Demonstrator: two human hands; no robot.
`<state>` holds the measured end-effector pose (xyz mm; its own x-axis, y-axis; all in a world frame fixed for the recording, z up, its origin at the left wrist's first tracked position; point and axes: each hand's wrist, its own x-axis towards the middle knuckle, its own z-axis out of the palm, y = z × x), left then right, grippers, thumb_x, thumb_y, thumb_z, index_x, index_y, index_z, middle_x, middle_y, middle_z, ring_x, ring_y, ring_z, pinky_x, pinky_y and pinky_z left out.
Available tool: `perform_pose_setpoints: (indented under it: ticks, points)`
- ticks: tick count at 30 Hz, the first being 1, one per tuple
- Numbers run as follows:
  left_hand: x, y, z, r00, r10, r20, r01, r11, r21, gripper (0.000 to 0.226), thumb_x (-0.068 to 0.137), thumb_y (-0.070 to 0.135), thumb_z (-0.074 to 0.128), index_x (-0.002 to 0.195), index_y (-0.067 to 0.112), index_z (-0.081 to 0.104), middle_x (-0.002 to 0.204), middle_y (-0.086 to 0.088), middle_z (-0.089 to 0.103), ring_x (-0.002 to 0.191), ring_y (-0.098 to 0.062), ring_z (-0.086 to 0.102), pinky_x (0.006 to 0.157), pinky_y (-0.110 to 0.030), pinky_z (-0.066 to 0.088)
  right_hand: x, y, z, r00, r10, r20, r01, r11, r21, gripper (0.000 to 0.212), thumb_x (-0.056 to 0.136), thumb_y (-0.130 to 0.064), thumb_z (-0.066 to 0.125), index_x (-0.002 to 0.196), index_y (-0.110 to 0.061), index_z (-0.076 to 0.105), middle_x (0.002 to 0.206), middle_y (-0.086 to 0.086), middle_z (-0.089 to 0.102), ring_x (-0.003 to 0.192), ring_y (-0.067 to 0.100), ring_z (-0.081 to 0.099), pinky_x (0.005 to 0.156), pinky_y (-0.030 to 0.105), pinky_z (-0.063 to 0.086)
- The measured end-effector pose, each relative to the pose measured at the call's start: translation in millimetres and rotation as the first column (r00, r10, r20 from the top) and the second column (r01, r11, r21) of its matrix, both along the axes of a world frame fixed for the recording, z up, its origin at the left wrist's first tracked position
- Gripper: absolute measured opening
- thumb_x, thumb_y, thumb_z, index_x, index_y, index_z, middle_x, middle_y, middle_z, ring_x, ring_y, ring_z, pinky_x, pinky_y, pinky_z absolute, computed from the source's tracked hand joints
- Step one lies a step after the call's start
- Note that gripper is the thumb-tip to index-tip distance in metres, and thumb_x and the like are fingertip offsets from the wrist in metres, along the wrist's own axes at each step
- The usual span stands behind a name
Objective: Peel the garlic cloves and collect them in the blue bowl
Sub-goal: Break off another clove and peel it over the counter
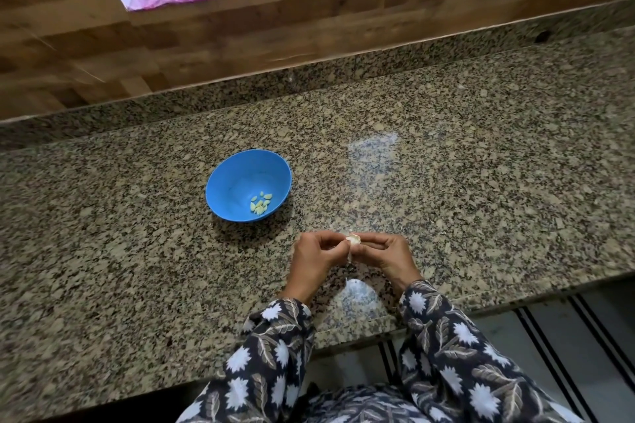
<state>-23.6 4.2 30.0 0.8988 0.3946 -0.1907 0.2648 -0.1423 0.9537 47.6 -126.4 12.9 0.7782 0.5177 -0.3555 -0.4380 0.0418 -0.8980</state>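
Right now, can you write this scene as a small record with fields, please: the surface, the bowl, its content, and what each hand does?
surface: speckled granite counter
bowl: blue bowl, upright, beyond the hands and to their left
in bowl: small cluster of peeled cloves, toward its near right side
left: left hand pinches the garlic piece
right: right hand pinches the same garlic piece from the other side
task state: this piece not yet in the bowl
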Motion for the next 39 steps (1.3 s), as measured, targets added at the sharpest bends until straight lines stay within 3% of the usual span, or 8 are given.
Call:
perform_pose_setpoints:
  ticks: [4, 11, 19, 24, 29, 33, 36, 39]
  points:
    - [3, -1, -6, 0.999, 0.036, -0.010, -0.034, 0.981, 0.193, 0.006, 0.084, 0.015, 0.067, 0.082, 0.010, 0.070, 0.074, -0.003, 0.070, 0.068, -0.018, 0.068, 0.063, -0.031, 0.059, -2, 3, 1, 0.998, 0.026, 0.058, -0.025, 1.000, -0.017, 0.028, 0.069, 0.015, 0.066, 0.093, -0.001, 0.066, 0.083, 0.001, 0.071, 0.068, 0.009, 0.069, 0.061, 0.018, 0.055]
    - [3, -3, -6, 0.984, 0.176, -0.016, -0.176, 0.969, -0.175, 0.012, 0.083, 0.003, 0.066, 0.094, -0.002, 0.071, 0.078, -0.002, 0.072, 0.067, -0.013, 0.069, 0.060, -0.019, 0.055, 4, 10, -6, 0.998, -0.024, 0.054, 0.027, 0.998, -0.053, 0.034, 0.071, 0.011, 0.068, 0.104, 0.007, 0.062, 0.097, 0.018, 0.066, 0.070, 0.009, 0.069, 0.066, 0.020, 0.056]
    - [-3, 3, -17, 0.939, 0.318, -0.133, -0.338, 0.924, -0.178, 0.011, 0.092, 0.012, 0.057, 0.088, 0.005, 0.065, 0.079, -0.012, 0.069, 0.064, -0.018, 0.064, 0.057, -0.024, 0.056, 11, 5, -5, 0.965, 0.070, 0.253, 0.008, 0.955, -0.295, 0.034, 0.080, -0.007, 0.067, 0.113, -0.006, 0.062, 0.105, 0.008, 0.065, 0.078, 0.010, 0.063, 0.067, 0.017, 0.053]
    - [-15, 23, -21, 0.954, 0.247, -0.168, -0.163, 0.902, 0.399, 0.014, 0.087, 0.013, 0.065, 0.099, 0.012, 0.070, 0.093, 0.003, 0.068, 0.079, -0.007, 0.061, 0.069, -0.012, 0.047, 27, -1, -9, 0.758, 0.363, 0.541, 0.186, 0.675, -0.714, 0.032, 0.090, -0.012, 0.055, 0.121, -0.018, 0.058, 0.110, 0.004, 0.060, 0.085, 0.011, 0.057, 0.072, 0.013, 0.045]
    - [-20, 25, -16, 0.976, 0.177, -0.125, -0.075, 0.819, 0.569, 0.016, 0.085, 0.013, 0.067, 0.100, 0.007, 0.071, 0.096, -0.005, 0.071, 0.079, -0.005, 0.056, 0.075, -0.010, 0.046, 25, -4, -21, 0.671, 0.475, 0.569, 0.254, 0.574, -0.779, 0.043, 0.089, -0.015, 0.055, 0.131, -0.024, 0.048, 0.132, 0.001, 0.049, 0.118, 0.016, 0.046, 0.100, 0.018, 0.033]
    - [-19, 35, -16, 0.959, 0.225, -0.173, -0.098, 0.834, 0.542, 0.013, 0.081, 0.017, 0.071, 0.093, 0.011, 0.070, 0.090, -0.002, 0.071, 0.075, -0.008, 0.061, 0.061, -0.007, 0.044, 12, -2, -18, 0.542, 0.538, 0.645, 0.292, 0.599, -0.745, 0.063, 0.089, -0.028, 0.054, 0.143, -0.027, 0.022, 0.150, -0.003, 0.021, 0.142, 0.016, 0.013, 0.113, 0.031, -0.004]
    - [-11, 38, -15, 0.938, 0.206, -0.279, -0.042, 0.867, 0.497, 0.013, 0.078, 0.020, 0.074, 0.087, 0.011, 0.072, 0.083, 0.000, 0.071, 0.074, -0.011, 0.065, 0.068, -0.018, 0.051, -14, 12, -20, 0.444, 0.518, 0.732, 0.168, 0.754, -0.635, 0.053, 0.090, -0.036, 0.040, 0.141, -0.025, 0.030, 0.148, -0.001, 0.031, 0.138, 0.014, 0.024, 0.115, 0.034, 0.017]
    - [0, 33, -8, 0.918, 0.081, -0.389, -0.041, 0.993, 0.110, 0.012, 0.078, 0.006, 0.072, 0.088, -0.001, 0.070, 0.080, -0.011, 0.071, 0.064, -0.015, 0.067, 0.064, -0.026, 0.057, -30, 20, -34, 0.396, 0.692, 0.603, 0.007, 0.655, -0.756, 0.070, 0.083, -0.061, 0.013, 0.145, -0.028, 0.019, 0.153, -0.006, 0.014, 0.141, 0.008, 0.010, 0.118, 0.034, 0.007]
